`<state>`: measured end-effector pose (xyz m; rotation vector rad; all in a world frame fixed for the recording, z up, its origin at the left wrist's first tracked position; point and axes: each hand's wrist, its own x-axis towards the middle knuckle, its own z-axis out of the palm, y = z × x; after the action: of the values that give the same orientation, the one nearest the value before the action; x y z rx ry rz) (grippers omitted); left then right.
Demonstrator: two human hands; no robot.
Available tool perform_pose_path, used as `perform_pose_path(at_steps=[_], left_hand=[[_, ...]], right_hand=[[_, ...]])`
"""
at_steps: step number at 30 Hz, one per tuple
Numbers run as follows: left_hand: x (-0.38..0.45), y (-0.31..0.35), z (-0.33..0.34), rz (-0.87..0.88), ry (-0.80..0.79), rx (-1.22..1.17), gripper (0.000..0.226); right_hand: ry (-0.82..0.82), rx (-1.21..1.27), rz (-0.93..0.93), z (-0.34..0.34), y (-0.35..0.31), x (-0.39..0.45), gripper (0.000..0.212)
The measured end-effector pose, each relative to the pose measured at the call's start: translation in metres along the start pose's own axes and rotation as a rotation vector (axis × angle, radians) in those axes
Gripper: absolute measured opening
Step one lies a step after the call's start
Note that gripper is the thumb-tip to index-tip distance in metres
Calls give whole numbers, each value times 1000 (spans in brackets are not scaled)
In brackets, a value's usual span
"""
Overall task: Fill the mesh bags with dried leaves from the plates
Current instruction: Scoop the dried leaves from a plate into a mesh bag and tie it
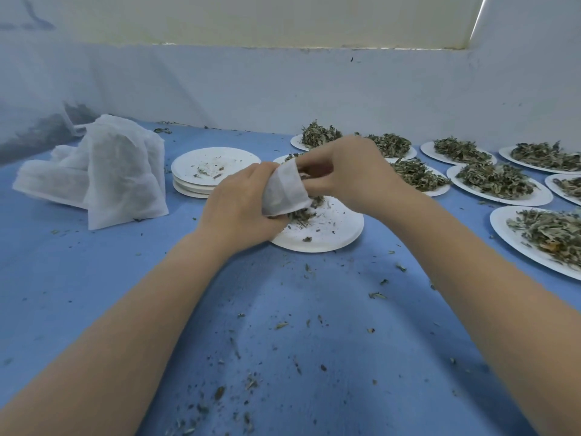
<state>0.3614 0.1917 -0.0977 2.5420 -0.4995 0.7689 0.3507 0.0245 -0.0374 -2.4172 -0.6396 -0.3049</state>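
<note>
On a blue cloth [283, 309] against a pale wall [283, 89], left hand [242, 202] grips a bag [284, 187] over a plate [327, 234]; right hand [342, 171] pinches leaves [301, 215] at its mouth.

Near edge of the desk [94, 278]: open blue surface, carrying only scattered leaf crumbs [283, 325]; passage free between and beside the forearms. Left side: a heap of white mesh bags [119, 174] blocks the way toward the back wall. Centre: a stack of used plates [213, 171] stands just behind the working plate [330, 234]. Right side: plates heaped with dried leaves [496, 180] lie close together up to the right edge, leaving narrow gaps only.
</note>
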Motion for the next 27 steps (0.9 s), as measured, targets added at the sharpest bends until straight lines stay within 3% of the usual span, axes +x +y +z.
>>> perform_pose_path(at_steps=[3, 5, 8, 12, 17, 19, 24, 27], left_hand=[[0, 0, 0, -53, 38, -116, 54], [0, 0, 0, -62, 52, -146, 52], [1, 3, 1, -53, 55, -157, 52], [1, 6, 1, -24, 43, -119, 55], [1, 2, -2, -21, -2, -69, 58], [1, 1, -2, -28, -15, -44, 59], [1, 4, 1, -5, -5, -2, 52], [1, 6, 3, -26, 10, -47, 45]], right_hand=[[11, 294, 65, -1, 3, -1, 21], [29, 353, 98, 1, 5, -1, 19], [123, 275, 114, 11, 7, 0, 17], [184, 160, 118, 27, 4, 0, 29], [-130, 313, 95, 14, 7, 0, 19], [-172, 315, 66, 7, 9, -1, 16], [180, 223, 54, 22, 7, 2, 18], [170, 312, 61, 31, 5, 1, 19]])
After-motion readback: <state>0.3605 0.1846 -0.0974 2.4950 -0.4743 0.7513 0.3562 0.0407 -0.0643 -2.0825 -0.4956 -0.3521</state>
